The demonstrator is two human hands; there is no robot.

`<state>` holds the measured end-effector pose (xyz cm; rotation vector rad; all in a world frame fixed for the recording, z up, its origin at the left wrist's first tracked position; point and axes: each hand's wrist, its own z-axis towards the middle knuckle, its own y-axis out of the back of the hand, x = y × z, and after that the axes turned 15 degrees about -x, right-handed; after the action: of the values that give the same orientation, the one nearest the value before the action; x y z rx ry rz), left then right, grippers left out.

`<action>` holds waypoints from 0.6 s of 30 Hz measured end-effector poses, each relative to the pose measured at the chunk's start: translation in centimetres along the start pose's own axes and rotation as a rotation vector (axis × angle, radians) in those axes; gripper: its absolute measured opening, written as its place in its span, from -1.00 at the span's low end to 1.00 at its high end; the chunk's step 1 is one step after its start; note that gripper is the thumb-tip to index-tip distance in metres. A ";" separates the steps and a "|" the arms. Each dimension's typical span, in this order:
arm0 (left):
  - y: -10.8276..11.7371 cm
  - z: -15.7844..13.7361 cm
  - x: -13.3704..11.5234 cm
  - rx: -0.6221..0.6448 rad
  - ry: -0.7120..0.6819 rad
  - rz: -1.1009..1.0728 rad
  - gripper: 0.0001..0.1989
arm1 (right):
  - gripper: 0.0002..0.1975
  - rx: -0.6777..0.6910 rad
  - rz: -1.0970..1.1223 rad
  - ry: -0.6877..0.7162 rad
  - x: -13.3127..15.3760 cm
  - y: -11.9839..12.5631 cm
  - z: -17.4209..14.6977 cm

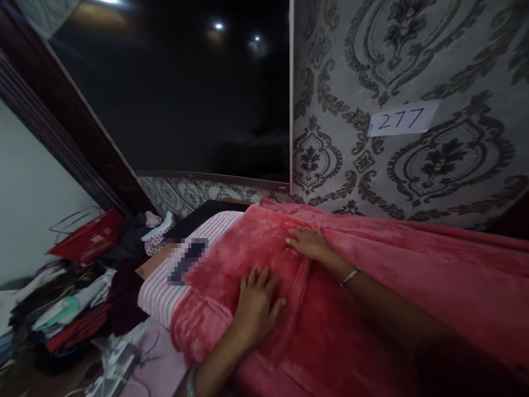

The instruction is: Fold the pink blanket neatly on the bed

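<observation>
A red plush blanket [351, 331] with a soft nap covers most of the surface before me, its left part folded over in layers. My left hand [258, 306] lies on the folded part with its fingers spread. Farther back and to the right, my right hand [308, 241] rests palm down near a fold, its fingers stretched out. Neither hand grips anything. From under the blanket's left edge shows a striped cloth [159, 295] in pink, grey and white. A dark patch on it is blurred out.
A large dark television screen [185, 99] hangs behind. Patterned wallpaper bears a paper label [404, 118] reading 277. On the left are a red bag [88, 237], piled clothes [78, 325] and a white power strip [115, 366] with cables. A black flat object [202, 215] lies behind the striped cloth.
</observation>
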<state>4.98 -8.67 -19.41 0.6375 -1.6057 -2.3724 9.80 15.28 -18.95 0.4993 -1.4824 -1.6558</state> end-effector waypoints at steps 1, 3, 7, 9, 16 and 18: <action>0.7 1.7 0.1 -0.031 -0.025 -0.034 -0.50 | -0.40 -0.044 0.006 -0.030 0.6 0.4 0.4; 1.2 6.0 0.3 -0.101 -0.095 -0.120 -0.53 | -0.38 -0.139 -0.017 -0.093 1.5 0.5 0.9; -1.2 15.1 1.5 0.048 -0.142 -0.039 -0.44 | -0.35 -0.209 -0.133 -0.109 1.8 -2.5 0.7; -3.2 18.0 2.8 0.163 -0.182 0.062 -0.39 | -0.36 -0.238 -0.170 -0.083 1.4 -4.3 0.4; -4.9 21.2 11.5 0.129 -0.169 0.158 -0.42 | -0.30 -0.245 -0.166 -0.074 0.9 -5.6 0.4; -4.8 21.9 13.5 0.124 -0.079 0.171 -0.41 | -0.29 -0.232 -0.158 -0.087 0.9 -5.6 0.5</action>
<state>-16.67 5.94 -20.15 0.4136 -1.7752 -2.2149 7.13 14.63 -23.91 0.4293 -1.3174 -1.9673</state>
